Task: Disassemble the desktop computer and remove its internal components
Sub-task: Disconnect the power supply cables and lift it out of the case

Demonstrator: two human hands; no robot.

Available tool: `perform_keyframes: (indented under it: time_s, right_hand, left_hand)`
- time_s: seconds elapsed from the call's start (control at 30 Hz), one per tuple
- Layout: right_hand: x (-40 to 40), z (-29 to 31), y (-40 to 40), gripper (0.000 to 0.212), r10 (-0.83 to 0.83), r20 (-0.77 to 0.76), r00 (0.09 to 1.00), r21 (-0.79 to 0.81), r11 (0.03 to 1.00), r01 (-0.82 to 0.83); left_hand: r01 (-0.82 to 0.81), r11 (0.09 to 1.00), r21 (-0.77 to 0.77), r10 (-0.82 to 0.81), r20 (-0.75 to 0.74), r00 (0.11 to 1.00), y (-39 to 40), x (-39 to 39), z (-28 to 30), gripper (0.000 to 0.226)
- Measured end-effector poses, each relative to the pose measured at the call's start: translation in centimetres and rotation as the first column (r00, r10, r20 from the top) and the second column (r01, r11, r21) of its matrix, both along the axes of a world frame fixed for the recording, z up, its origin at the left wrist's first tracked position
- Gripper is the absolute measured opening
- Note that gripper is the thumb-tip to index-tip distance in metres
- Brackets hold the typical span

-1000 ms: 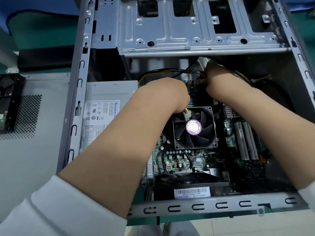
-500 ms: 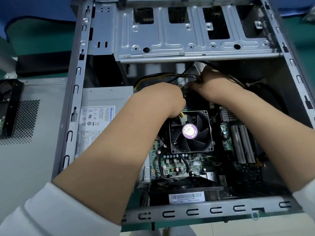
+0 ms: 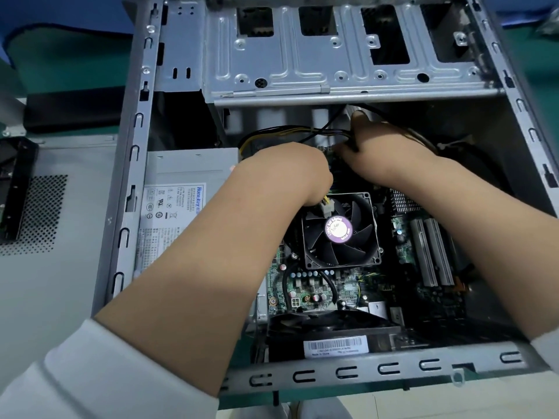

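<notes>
Lying open on a green bench, the case (image 3: 130,176) takes up most of the view, with a loose grey side panel (image 3: 54,267) and a black bracket (image 3: 15,189) on its left. Inside at the left sits the power supply (image 3: 181,195), a boxy metal unit that looks heavy and stiff; I judge it best lifted by its body, never by its leads. A black and yellow cable bundle (image 3: 290,131) runs from it across the top of the board, soft and bendy, likely to snag. The left hand (image 3: 290,173) is curled, knuckles up, over the board's upper edge; a small white plug (image 3: 327,207) shows just under it, but its fingers are hidden, so whether it pinches that plug I cannot tell. The right hand (image 3: 390,152) closes round the cables where they meet the board, thumb up. The connector there is probably latched and brittle; pulling should come at the plastic housing, not the wires. Below the hands sits the fan (image 3: 340,229) on the motherboard (image 3: 317,285), fragile and studded with parts. Further right stand grey slots (image 3: 432,252). Above, the drive cage (image 3: 332,55) overhangs the hands and limits room to lift.
</notes>
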State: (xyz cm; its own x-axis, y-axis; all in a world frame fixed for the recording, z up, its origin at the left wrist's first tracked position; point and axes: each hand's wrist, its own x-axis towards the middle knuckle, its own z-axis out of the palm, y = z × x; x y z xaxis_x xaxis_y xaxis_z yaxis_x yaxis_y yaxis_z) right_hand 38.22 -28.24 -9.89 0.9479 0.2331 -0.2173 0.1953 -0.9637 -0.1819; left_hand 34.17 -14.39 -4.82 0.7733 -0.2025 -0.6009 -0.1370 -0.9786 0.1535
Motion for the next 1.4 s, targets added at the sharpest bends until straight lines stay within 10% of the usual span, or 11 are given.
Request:
perform_keyframes:
  time_s: [0.87,1.4]
  right_hand:
    - [1.2,-0.1,-0.4,0.004,-0.083,-0.107,0.991,-0.006,0.997,0.083]
    - [0.0,-0.8,0.4,0.035,0.027,0.047,0.999,-0.121,0.992,-0.021]
  left_hand:
    - [0.039,0.999,0.037,-0.04,0.028,0.999,0.1,-0.5,0.5,0.026]
    - [0.034,0.999,0.035,-0.034,0.015,0.999,-0.2,-0.5,0.6,0.025]
